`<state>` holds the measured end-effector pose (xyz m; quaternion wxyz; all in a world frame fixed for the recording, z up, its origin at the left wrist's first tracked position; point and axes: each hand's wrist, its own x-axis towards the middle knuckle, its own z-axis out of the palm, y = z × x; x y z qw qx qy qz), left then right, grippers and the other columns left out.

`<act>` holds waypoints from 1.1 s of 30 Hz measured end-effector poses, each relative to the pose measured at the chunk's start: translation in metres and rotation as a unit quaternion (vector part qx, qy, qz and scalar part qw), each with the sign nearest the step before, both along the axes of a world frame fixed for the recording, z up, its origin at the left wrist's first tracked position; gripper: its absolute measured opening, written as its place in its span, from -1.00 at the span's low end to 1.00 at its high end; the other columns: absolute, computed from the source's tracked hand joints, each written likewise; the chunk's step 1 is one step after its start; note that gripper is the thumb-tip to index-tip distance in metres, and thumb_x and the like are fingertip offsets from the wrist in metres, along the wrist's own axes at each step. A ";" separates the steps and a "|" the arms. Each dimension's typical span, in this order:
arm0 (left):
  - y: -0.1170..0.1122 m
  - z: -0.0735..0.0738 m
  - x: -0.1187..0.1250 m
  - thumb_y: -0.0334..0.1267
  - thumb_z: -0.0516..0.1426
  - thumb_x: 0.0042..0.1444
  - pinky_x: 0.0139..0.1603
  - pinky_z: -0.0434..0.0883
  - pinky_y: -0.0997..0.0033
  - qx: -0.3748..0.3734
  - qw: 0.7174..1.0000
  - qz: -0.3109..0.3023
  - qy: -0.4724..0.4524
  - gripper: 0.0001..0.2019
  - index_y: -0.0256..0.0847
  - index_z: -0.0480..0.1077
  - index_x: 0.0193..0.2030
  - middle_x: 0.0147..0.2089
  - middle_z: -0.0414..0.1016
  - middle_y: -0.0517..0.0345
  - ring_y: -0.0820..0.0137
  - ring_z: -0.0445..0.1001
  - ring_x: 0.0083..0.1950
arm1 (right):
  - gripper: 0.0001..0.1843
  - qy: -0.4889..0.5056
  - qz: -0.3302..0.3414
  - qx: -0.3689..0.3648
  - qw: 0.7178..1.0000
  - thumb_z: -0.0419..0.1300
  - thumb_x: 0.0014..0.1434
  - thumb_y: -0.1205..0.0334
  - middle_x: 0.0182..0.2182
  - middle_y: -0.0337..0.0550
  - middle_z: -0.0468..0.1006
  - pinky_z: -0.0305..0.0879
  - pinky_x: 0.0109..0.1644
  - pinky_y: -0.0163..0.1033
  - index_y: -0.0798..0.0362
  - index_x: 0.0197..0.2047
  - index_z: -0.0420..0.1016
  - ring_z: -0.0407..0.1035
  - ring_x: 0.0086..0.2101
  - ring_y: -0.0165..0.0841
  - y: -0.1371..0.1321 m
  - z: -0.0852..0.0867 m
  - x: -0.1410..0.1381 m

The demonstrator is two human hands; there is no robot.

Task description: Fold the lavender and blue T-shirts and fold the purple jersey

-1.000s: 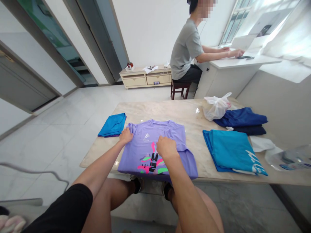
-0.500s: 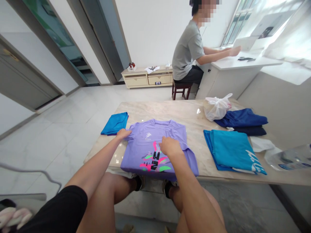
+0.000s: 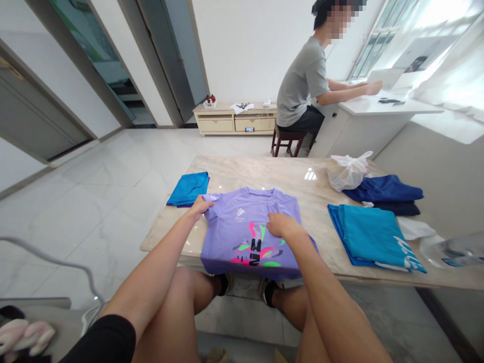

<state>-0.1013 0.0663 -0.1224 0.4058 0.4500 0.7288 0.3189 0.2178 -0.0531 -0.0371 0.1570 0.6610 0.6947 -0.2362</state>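
A purple T-shirt (image 3: 229, 237) lies front up on the marble-topped table, its neckline facing away from me and its hem hanging over the near edge. A pink, green and black print covers its lower front, with a small white logo above. My left hand (image 3: 200, 205) is closed on the sleeve at the left, pinching it between thumb and fingers. Over the right part of the chest, my right hand (image 3: 283, 225) is closed with curled fingers pinching the shirt fabric; its fingertips are partly hidden. A folded blue garment (image 3: 188, 188) sits just beyond my left hand.
At the right lie a folded turquoise garment (image 3: 372, 234), dark blue folded clothes (image 3: 387, 189), a white plastic bag (image 3: 348, 171) and a clear plastic bottle (image 3: 454, 250). Beyond the table (image 3: 227, 169), a person (image 3: 302, 83) sits on a stool at a white desk.
The view has shifted, so the scene appears further right. My left hand still grips the sleeve, now showing a white mark on it. My right hand has moved slightly right across the shirt.
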 end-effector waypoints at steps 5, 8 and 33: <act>-0.012 -0.009 -0.008 -0.28 0.55 -0.22 -0.21 0.54 0.30 -0.024 0.999 -0.004 0.035 -0.46 -0.25 0.55 -0.06 -0.11 0.73 -0.10 -0.04 0.69 0.02 | -0.39 -0.013 0.027 -0.013 0.999 -0.01 0.47 0.34 0.37 0.35 0.49 0.42 0.35 0.05 0.23 0.50 0.42 0.48 0.32 0.00 0.008 0.003 -0.013; -0.017 -0.008 -0.015 -0.27 0.51 -0.17 -0.17 0.52 0.33 -0.021 0.999 -0.003 0.049 -0.47 -0.25 0.56 -0.01 0.00 0.73 -0.14 -0.04 0.68 0.11 | -0.39 -0.022 0.038 -0.016 0.999 0.00 0.50 0.28 0.39 0.31 0.48 0.39 0.38 0.03 0.22 0.52 0.40 0.46 0.34 -0.02 0.005 0.007 -0.022; -0.026 0.021 -0.004 -0.26 0.26 0.30 0.23 0.46 0.19 0.034 0.892 -0.187 0.411 -0.58 -0.18 0.56 0.28 0.33 0.62 -0.20 -0.06 0.56 0.34 | -0.41 0.023 0.016 0.012 1.000 0.12 0.53 0.10 0.38 0.32 0.50 0.34 0.44 0.02 0.24 0.47 0.47 0.47 0.35 -0.02 -0.009 -0.016 0.041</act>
